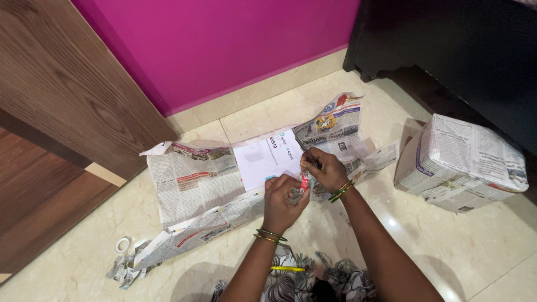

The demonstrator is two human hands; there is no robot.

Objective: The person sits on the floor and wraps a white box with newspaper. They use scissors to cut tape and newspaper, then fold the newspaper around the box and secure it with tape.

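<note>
A small tape dispenser (302,183) was pinched in the left hand (281,202), while the right hand (323,169) was closed on the tape end — just above a white box (266,156) lying on spread newspaper (193,182). The strip was probably best drawn out taut and straight. A newspaper-wrapped parcel (461,162) stood well apart.

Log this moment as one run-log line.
left hand: holds tape roll | right hand: pinches at roll | under hands: white box on newspaper sheets | right: newspaper-wrapped parcel | floor left: small tape ring
</note>
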